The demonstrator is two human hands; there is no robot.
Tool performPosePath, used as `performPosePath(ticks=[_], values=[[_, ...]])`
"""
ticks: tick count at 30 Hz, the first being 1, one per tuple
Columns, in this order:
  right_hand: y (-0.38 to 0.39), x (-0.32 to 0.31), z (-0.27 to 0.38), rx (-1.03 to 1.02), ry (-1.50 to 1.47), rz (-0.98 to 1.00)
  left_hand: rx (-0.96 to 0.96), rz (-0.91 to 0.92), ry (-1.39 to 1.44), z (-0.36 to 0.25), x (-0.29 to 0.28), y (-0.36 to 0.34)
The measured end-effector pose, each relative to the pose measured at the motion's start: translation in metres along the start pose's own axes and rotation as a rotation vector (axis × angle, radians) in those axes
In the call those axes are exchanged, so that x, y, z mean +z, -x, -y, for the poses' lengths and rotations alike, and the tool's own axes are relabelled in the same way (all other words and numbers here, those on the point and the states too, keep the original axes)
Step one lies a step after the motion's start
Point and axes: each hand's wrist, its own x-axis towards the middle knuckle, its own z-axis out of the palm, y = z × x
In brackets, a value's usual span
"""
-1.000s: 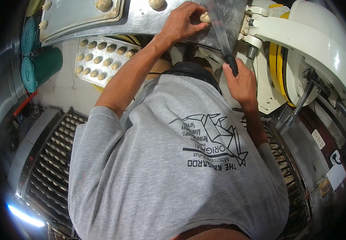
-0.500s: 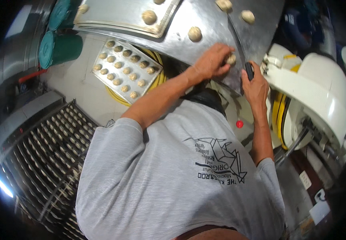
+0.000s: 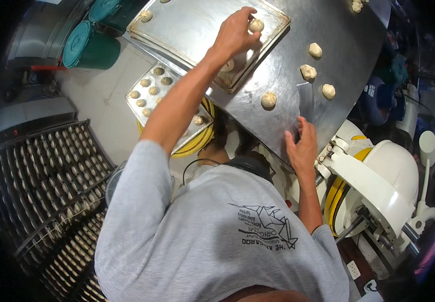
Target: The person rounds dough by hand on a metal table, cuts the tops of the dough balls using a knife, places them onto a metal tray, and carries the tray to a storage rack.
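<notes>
My left hand (image 3: 235, 34) is over the stacked baking trays (image 3: 192, 50) on the metal table, thumb and fingers around a dough ball (image 3: 256, 24). Behind my left wrist sits another dough ball (image 3: 228, 65), partly hidden. At the near edge of the table is my right hand (image 3: 303, 143), its thumb apart from the fingers. A knife's blade (image 3: 306, 98) runs away from those fingertips; its handle is hidden by the hand. Around the blade lie a dough ball (image 3: 268, 99) on the left, one (image 3: 328, 91) on the right, and two beyond it.
Below the table's left side, a tray of dough balls (image 3: 153, 90) rests over a coiled yellow hose (image 3: 192, 147). Green lidded bins (image 3: 94, 50) stand at the far left, above a rack (image 3: 51, 171) filled with rows of dough pieces. A white machine (image 3: 373, 176) stands close on my right.
My left hand has moved from the table's near edge up and left to the trays, carrying a dough ball. My right hand has shifted slightly, and its knife handle no longer shows. The view has shifted.
</notes>
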Motion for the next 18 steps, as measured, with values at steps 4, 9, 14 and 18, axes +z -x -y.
performPosePath(ticks=[4, 9, 14, 18], values=[[-0.046, 0.036, 0.019, -0.168, -0.053, -0.021, -0.049, 0.296, -0.086, 0.039, 0.037, -0.043], [-0.077, 0.074, 0.007, -0.36, 0.025, -0.064, 0.078, 0.13, 0.078, 0.032, 0.034, -0.066], [-0.077, 0.092, -0.001, -0.421, -0.024, -0.144, 0.088, 0.245, -0.077, 0.054, 0.063, -0.081], [-0.074, 0.092, -0.001, -0.405, -0.016, -0.17, 0.108, 0.188, 0.014, 0.051, 0.046, -0.067]])
